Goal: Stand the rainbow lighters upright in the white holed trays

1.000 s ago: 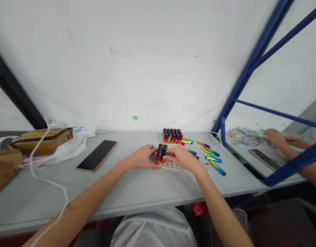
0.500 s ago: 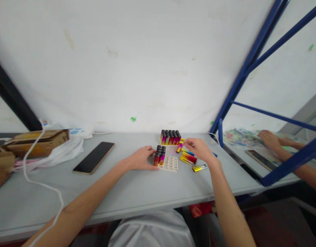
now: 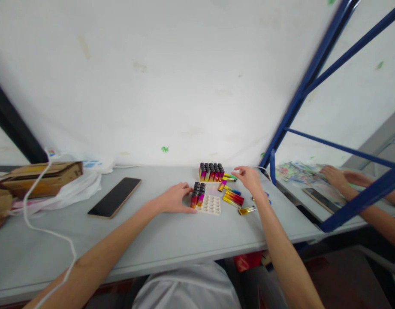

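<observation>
Upright lighters (image 3: 197,196) with black tops and red-purple bodies fill the left part of a pale tray with round sockets (image 3: 212,206). My left hand (image 3: 175,198) lies against that side, thumb at the tray's near corner and fingers spread apart beside the lighters. My right hand (image 3: 247,177) hovers at the right with thumb and index finger apart, nothing visible between them. Close to it lies a green-yellow lighter (image 3: 228,177). A purple-yellow lighter (image 3: 222,185), red-yellow lighters (image 3: 234,198) and a gold lighter (image 3: 247,210) lie loose. My right wrist partly covers blue ones.
Behind stands a full block of upright lighters (image 3: 211,172) near the wall. A phone (image 3: 115,197) lies at left, with a cardboard box (image 3: 52,175), plastic bag and white cable (image 3: 52,231) beyond. A blue metal frame (image 3: 293,111) rises at right; another person's hands (image 3: 335,176) are past it.
My right hand has moved back and away from the purple-yellow lighter, uncovering the green-yellow one. My left hand stays beside the tray. The view has shifted slightly.
</observation>
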`<state>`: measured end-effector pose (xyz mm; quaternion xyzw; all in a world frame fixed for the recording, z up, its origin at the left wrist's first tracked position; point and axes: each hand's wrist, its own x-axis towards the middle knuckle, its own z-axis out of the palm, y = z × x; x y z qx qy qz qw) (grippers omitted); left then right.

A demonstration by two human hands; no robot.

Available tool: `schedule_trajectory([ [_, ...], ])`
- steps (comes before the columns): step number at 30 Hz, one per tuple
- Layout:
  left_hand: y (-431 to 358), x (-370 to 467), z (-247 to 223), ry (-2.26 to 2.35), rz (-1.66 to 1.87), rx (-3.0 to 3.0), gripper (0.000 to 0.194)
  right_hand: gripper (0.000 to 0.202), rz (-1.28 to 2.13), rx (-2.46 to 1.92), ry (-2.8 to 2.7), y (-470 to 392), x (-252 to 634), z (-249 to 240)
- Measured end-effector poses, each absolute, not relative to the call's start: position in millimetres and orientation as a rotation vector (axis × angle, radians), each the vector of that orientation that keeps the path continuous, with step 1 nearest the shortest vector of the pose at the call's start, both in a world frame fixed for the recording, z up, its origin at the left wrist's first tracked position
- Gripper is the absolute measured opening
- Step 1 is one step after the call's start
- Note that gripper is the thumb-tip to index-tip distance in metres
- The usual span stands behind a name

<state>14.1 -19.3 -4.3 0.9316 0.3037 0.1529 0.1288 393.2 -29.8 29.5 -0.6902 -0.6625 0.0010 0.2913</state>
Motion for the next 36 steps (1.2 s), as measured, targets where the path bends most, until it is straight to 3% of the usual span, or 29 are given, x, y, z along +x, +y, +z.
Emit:
schedule_trajectory([
  [6, -18, 14, -8, 0.891, 0.457, 2.72, 0.067, 0.043, 0.003, -1.987, -2.091, -8, 386, 11],
  [22, -19, 15, -6, 0.87, 0.466, 2.719, 0.062, 0.035, 0.006, -2.115, -1.993, -55, 400, 12],
  [29, -19, 14, -5, 0.875, 0.459, 2.72, 0.063, 0.044, 0.148, -1.678, -1.513, -72, 405, 35],
  [33, -19, 14, -3, 0.891, 0.428, 2.717, 0.063, 0.063, 0.421, -1.28, -1.318, -78, 382, 49],
  [36, -20, 13, -1, 0.892, 0.427, 2.712, 0.063, 0.061, 0.626, -1.097, -1.204, -81, 350, 56],
])
